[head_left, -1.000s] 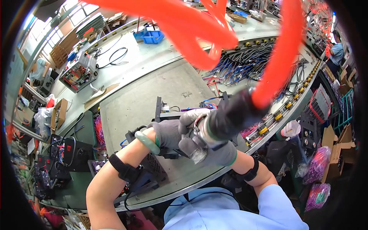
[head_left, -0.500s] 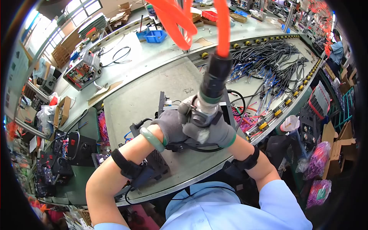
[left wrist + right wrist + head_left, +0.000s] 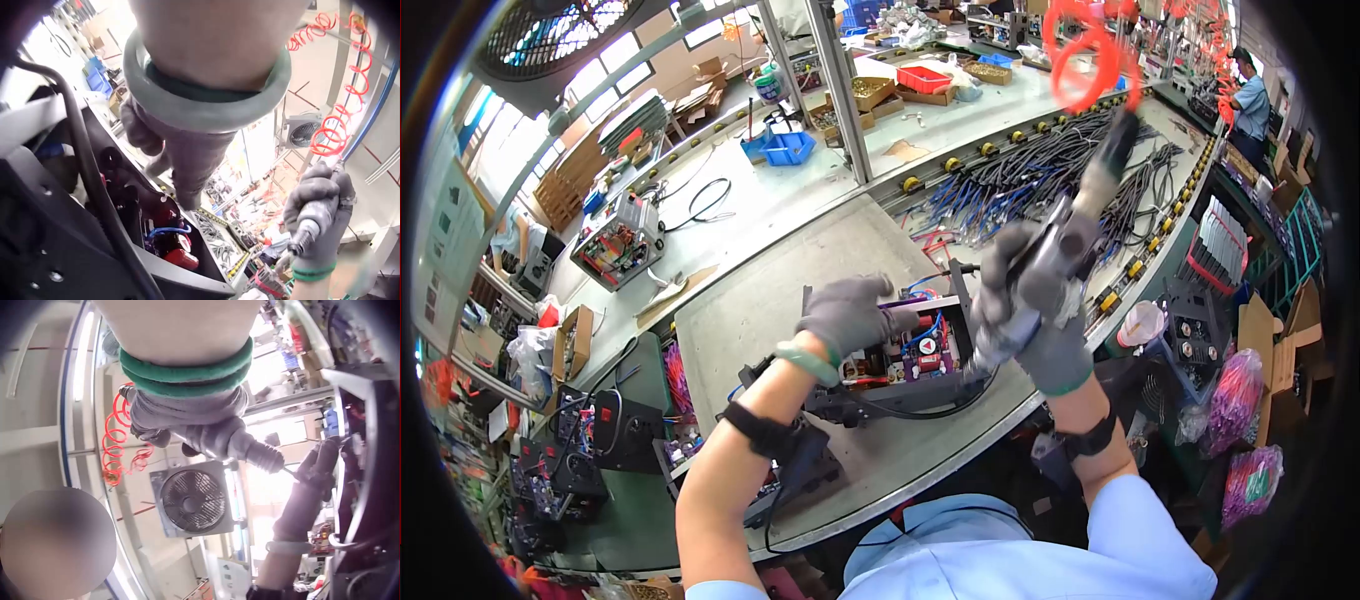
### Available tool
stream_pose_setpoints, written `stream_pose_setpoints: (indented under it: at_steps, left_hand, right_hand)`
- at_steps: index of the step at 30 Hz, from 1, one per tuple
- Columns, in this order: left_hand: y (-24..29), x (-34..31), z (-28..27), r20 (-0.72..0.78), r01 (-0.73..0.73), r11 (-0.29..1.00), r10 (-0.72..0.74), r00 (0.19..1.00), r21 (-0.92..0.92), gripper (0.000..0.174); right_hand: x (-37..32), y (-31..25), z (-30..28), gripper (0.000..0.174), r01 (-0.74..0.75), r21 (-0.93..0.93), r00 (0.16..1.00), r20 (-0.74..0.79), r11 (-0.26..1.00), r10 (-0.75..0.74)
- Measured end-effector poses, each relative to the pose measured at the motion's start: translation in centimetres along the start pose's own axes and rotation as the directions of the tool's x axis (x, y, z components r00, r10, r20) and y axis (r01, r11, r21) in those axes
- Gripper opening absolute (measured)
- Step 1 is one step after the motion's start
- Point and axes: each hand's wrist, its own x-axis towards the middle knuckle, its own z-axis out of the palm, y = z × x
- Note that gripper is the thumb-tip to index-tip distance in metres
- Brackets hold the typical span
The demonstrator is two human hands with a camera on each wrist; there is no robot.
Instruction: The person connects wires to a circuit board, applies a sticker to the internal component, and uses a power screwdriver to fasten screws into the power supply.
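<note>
My gloved right hand (image 3: 1055, 355) grips an air screwdriver (image 3: 1065, 240) above the right end of an open dark metal chassis (image 3: 870, 408). Its bit end slants down toward the chassis, and a red coiled hose (image 3: 1090, 75) runs from its top. My gloved left hand (image 3: 847, 318) is over the chassis's left part, fingers reaching rightward, some of them bent. Inside lies a purple circuit board (image 3: 927, 362) with blue wires. In the right wrist view the thin bit of the screwdriver (image 3: 256, 453) points toward the left hand's fingers (image 3: 322, 459).
A heap of black and blue cables (image 3: 1030, 175) lies behind, along a roller rail (image 3: 1135, 268). Blue bins (image 3: 788, 148) and an opened machine (image 3: 615, 240) sit on the far bench. More dark chassis (image 3: 565, 455) stand at left. Another person (image 3: 1250, 105) is at far right.
Both hands were together around the screwdriver; now they are apart. The right hand has carried it rightward, with its hose end tipped away, while the left hand has let go and moved over the chassis.
</note>
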Motion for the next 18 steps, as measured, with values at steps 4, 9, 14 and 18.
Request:
stream_pose_setpoints:
  at_steps: [4,9,14,18]
  left_hand:
    - [-1.5,1.5,0.2,0.154,-0.103,0.994,0.105,0.982,-0.022,0.057]
    - [-1.8,1.7,2.1,-0.016,-0.212,0.966,0.216,0.976,0.151,0.043]
    - [-2.4,1.5,1.6,0.021,-0.093,0.993,0.095,0.995,-0.074,0.046]
    - [1.3,0.4,0.2,0.124,-0.021,0.999,0.025,0.992,-0.037,0.047]
  right_hand:
    - [-3.3,2.7,-2.7,0.045,-0.210,0.055,0.948,-0.231,0.976,0.217]
    - [-2.6,5.9,-4.7,0.038,-0.292,0.298,0.934,-0.116,0.909,0.338]
    - [-2.0,6.7,-4.4,0.040,-0.295,0.263,0.930,-0.143,0.919,0.339]
    - [-1.9,6.7,-4.0,0.042,-0.275,0.256,0.915,-0.224,0.927,0.334]
